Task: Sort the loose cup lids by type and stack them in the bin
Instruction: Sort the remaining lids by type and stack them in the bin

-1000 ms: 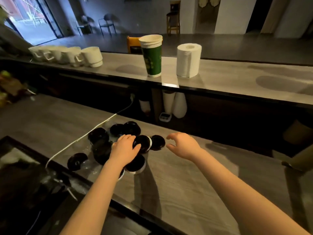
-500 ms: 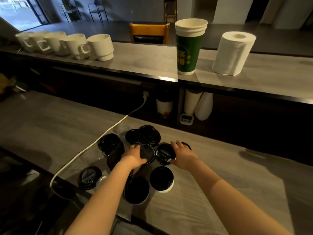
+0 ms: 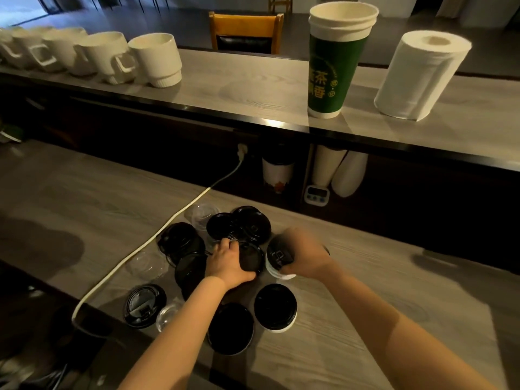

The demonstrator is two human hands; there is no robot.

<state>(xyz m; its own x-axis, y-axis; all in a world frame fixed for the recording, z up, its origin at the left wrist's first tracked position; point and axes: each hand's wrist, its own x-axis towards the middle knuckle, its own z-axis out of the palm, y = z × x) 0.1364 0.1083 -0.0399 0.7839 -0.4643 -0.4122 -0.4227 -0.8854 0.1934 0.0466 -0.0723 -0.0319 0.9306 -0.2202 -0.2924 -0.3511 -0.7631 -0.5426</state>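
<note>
In the head view, your left hand (image 3: 228, 263) has closed on a black round plastic lid (image 3: 251, 257) at the middle of the cluster, thumb hooked under its near edge. Half a second ago, only the fingertips lay on it. Your right hand (image 3: 308, 256), empty and spread a second ago, now curls round a white-rimmed black lid (image 3: 277, 260) just beside the first and holds it tilted toward you. This hand is blurred. The other loose black lids (image 3: 275, 305) lie where they were, scattered flat on the grey wood-grain counter (image 3: 365, 319) around your hands. A few clear plastic lids (image 3: 201, 216) sit among them at the far and left edges. A white power cable (image 3: 168, 229) runs across the counter from the left of the cluster to a socket in the dark back panel. On the raised ledge (image 3: 253, 88) behind stand a row of white ceramic mugs (image 3: 154, 60), a stack of green paper cups (image 3: 334, 66) and a white paper towel roll (image 3: 422, 74). Under the ledge are a small white timer (image 3: 317, 195) and more cups, and beyond the ledge is a wooden chair (image 3: 247, 29).
</note>
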